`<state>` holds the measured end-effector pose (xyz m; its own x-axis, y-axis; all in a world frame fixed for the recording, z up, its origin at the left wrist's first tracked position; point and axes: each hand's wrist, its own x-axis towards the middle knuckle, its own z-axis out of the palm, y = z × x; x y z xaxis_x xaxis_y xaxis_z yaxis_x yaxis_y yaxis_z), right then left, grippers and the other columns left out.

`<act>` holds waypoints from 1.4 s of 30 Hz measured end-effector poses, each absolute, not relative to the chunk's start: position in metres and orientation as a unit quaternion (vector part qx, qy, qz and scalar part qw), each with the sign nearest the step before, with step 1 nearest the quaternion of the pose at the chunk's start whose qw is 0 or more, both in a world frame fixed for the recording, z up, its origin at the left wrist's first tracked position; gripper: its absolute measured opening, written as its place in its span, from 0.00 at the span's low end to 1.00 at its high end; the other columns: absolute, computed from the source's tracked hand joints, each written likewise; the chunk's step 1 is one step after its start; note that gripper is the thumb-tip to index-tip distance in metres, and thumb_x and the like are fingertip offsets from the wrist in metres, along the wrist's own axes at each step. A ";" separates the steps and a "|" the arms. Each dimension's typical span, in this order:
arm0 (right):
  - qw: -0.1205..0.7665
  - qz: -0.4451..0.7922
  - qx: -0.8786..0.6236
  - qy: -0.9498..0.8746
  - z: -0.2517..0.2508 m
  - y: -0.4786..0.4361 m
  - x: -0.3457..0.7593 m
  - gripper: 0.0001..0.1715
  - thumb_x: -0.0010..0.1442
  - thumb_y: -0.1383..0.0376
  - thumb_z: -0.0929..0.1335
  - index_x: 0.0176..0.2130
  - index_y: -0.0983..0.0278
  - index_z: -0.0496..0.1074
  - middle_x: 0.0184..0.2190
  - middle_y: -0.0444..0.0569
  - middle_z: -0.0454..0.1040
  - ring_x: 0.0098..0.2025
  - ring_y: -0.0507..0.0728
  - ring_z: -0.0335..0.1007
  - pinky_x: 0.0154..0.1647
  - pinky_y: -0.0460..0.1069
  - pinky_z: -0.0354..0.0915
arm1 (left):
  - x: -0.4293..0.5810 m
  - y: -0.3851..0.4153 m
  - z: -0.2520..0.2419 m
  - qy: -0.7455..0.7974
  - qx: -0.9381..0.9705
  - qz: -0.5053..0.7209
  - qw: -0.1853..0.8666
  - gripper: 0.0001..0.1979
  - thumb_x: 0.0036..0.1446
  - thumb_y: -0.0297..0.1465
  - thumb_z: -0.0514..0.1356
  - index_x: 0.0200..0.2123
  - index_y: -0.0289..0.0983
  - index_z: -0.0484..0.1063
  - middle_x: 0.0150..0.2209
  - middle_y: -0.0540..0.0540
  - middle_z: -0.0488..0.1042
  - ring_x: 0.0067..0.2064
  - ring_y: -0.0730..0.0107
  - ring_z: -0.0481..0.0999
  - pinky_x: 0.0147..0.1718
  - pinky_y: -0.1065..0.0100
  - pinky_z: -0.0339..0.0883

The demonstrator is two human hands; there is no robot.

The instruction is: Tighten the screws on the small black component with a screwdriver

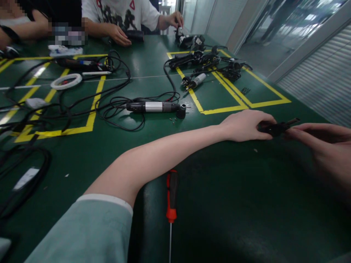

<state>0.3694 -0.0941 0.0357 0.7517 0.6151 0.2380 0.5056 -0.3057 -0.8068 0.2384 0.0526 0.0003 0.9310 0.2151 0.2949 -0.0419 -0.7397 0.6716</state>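
My left hand [246, 125] reaches across to the right, its thumb and fingers closed round a small dark part [278, 128] with a short rod-like end. At that part's near right side, the fingertips of my right hand [326, 142] pinch it; this hand is a little blurred. The part's exact kind is too dark to make out. Below my left forearm lies a screwdriver [172, 197] with a red and black handle, its shaft toward me. A corded, pen-shaped power tool [153, 107] with a silver band rests beyond the forearm, a few tiny screws [173, 120] beside it.
Yellow tape [225, 109] marks rectangles on the green table [148, 146]. Black cables [82, 96] tangle at left, near a white tape ring [66, 81]. Dark tool parts [203, 60] and a silver-bodied piece [197, 80] lie far right. Across the table, a person's hands [120, 35] handle black parts.
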 end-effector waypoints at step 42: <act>0.414 -0.141 -0.641 -0.630 0.006 -0.104 0.388 0.07 0.56 0.60 0.76 0.29 0.60 0.82 0.30 0.53 0.84 0.30 0.62 0.81 0.26 0.53 0.73 | 0.240 0.054 0.002 0.067 0.913 0.179 0.362 0.20 0.64 0.32 0.60 0.58 0.35 0.77 0.55 0.42 0.80 0.57 0.57 0.78 0.53 0.64 0.69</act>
